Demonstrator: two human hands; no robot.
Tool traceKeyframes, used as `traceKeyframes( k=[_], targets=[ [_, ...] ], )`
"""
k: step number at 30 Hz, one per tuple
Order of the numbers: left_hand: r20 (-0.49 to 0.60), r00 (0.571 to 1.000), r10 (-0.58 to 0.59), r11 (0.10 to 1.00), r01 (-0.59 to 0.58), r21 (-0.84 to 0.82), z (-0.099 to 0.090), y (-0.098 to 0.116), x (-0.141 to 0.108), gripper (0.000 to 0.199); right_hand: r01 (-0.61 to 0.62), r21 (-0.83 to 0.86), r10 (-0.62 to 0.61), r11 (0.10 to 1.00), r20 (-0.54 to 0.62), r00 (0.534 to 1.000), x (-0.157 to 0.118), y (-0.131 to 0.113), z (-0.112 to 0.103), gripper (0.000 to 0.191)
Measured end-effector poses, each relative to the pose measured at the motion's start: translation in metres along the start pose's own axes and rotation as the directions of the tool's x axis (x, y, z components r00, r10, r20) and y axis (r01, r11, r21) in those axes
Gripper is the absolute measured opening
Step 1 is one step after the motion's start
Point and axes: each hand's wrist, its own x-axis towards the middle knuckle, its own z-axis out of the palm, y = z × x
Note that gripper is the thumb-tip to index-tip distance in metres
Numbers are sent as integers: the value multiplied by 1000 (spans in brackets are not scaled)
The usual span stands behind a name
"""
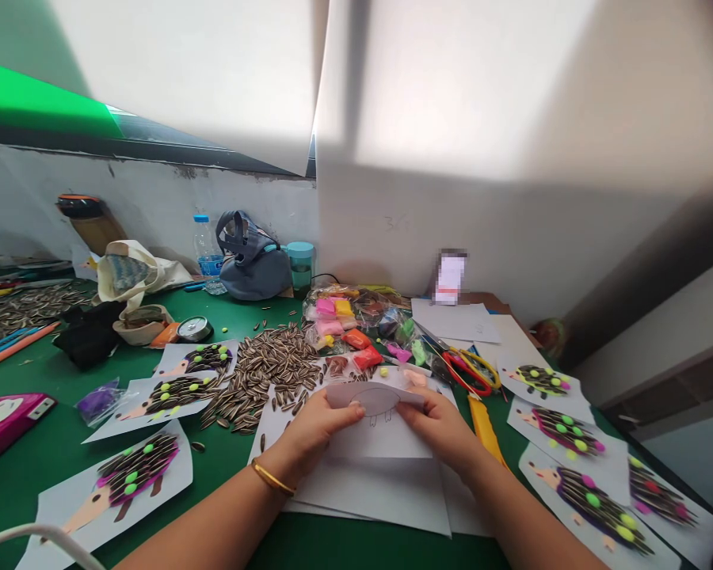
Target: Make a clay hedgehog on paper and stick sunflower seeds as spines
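My left hand (318, 427) grips the left edge of a sheet of paper (386, 438), its thumb on the front. On the opposite edge, my right hand (436, 419) pinches the same sheet. The paper bears a pencil outline of a rounded body with short legs, and its upper part is bent toward me. Beneath it lie more white sheets (392, 495) on the green table. A heap of sunflower seeds (267, 364) spreads just beyond my left hand. Bags of coloured clay (356, 340) sit behind the paper.
Hedgehog pictures of seeds and clay lie at left (124, 483) and right (588, 499). Red-handled scissors (467, 372) and a yellow cutter (486, 427) are right of my hands. A blue bag (253, 269), a water bottle (207, 257) and a phone (450, 277) stand along the wall.
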Motion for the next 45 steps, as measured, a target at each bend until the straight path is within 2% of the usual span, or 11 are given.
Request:
traceKeyframes(
  k=[6, 12, 19, 23, 29, 36, 40, 45],
  targets=[
    [-87, 996, -16, 1000, 15, -13, 0, -2, 1, 45, -22, 25, 21, 999, 38, 999, -3, -4, 2, 40],
    [-62, 998, -27, 998, 23, -60, 1, 0, 1, 50, -41, 16, 42, 999, -28, 999, -1, -6, -2, 41],
    [-125, 991, -49, 995, 37, -95, 1, -1, 2, 46, -50, 15, 50, 999, -29, 998, 0, -4, -3, 40],
    [-118, 991, -59, 995, 49, -83, 1, -1, 2, 40, -39, 5, 39, 999, -28, 999, 0, -7, -2, 41],
    [-185, 981, -61, 996, 48, -75, 2, -1, 2, 33, 17, -6, -17, 1000, 11, 1000, 0, -5, -2, 38],
    [-150, 987, -62, 988, 39, -152, 3, 1, 1, 36, -54, -4, 54, 999, -23, 998, -2, -7, -3, 36],
    [-152, 987, -46, 995, 31, -99, 1, 0, 1, 33, -25, 23, 24, 999, 19, 1000, -1, -5, -1, 38],
    [-140, 990, -35, 998, 27, -59, 2, 0, 2, 37, -41, 56, 39, 998, 41, 998, 0, 2, 1, 36]
  ],
)
